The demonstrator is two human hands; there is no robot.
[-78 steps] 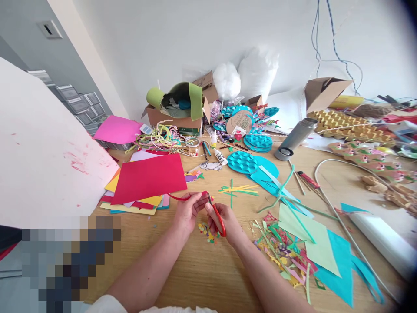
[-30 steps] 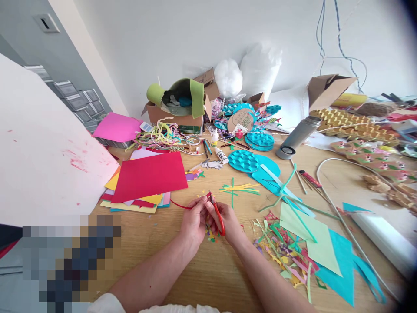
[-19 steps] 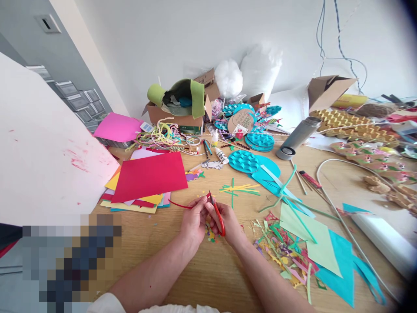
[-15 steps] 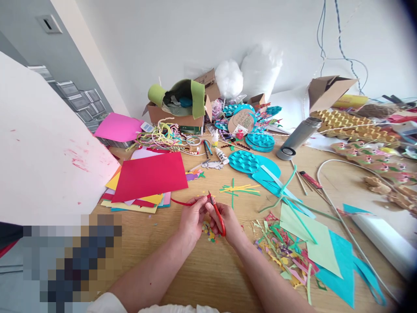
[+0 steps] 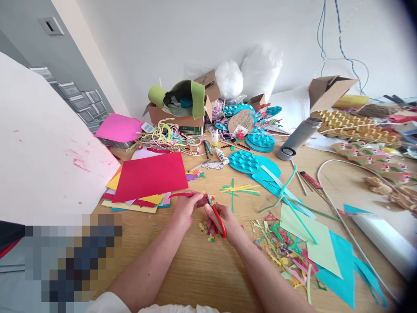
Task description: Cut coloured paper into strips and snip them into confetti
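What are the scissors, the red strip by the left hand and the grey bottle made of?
Scissors: handles look like plastic, being smooth and bright red; the dark grey blades are probably metal.
Red strip: likely paper, being thin and coloured like the matte red sheet.
Grey bottle: perhaps metal, given its soft sheen, though coated plastic is possible.

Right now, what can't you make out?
In the head view:
Right hand: its grip is partly hidden by the red scissors.
Paper bits: partly covered by the right hand.
Blade contact with the red strip: too small.
White bottle lettering: too small.
White sleeve: cut off by bottom edge.
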